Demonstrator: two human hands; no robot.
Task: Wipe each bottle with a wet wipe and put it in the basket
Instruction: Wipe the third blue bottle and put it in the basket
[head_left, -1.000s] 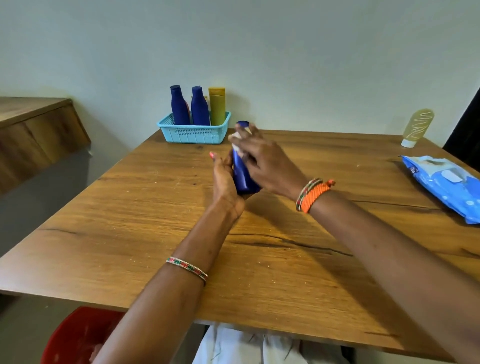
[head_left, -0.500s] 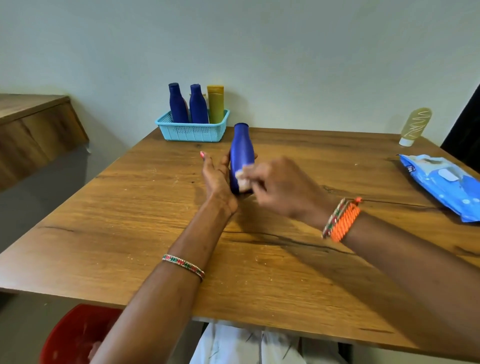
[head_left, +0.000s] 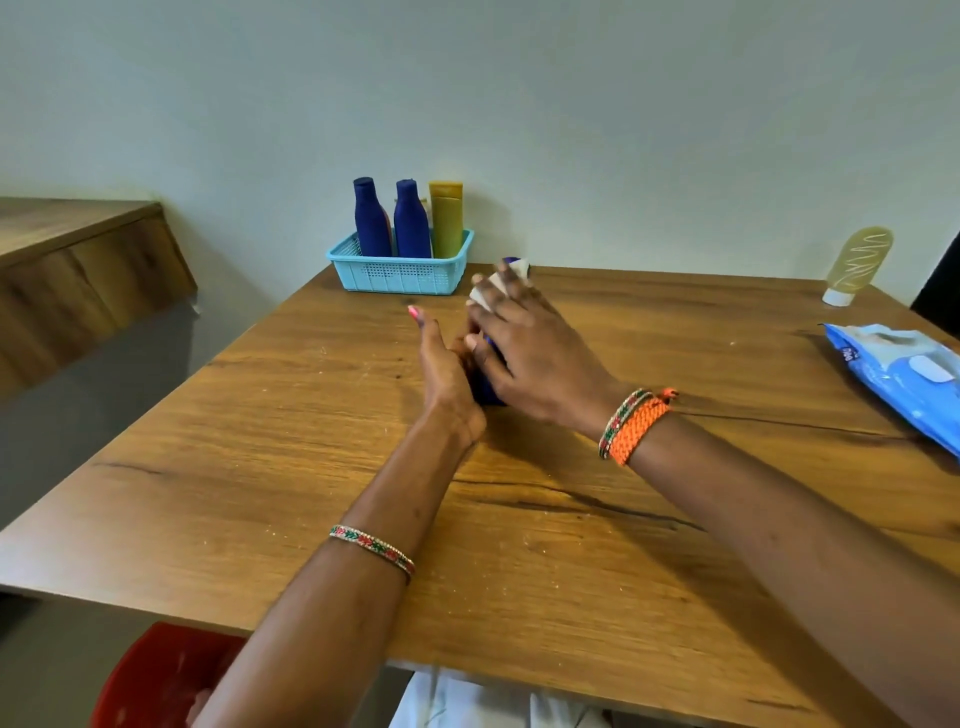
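A blue bottle (head_left: 488, 387) stands on the wooden table (head_left: 311, 467), mostly hidden between my hands. My left hand (head_left: 447, 379) holds its lower part from the left. My right hand (head_left: 530, 353) lies over the bottle and presses a white wet wipe (head_left: 491, 293) against its upper part. A turquoise basket (head_left: 400, 273) stands at the table's far edge. In it stand two blue bottles (head_left: 371, 218) and a yellow bottle (head_left: 447, 218). A pale yellow tube bottle (head_left: 857, 265) stands on its white cap at the far right.
A blue pack of wet wipes (head_left: 898, 374) lies at the right edge of the table. A wooden counter (head_left: 78, 260) stands to the left. A red bucket (head_left: 161, 675) sits on the floor below the table's near edge.
My right hand with the wipe has slid from the bottle's lower part up to its top, covering most of the bottle. My left hand keeps hold of the base.
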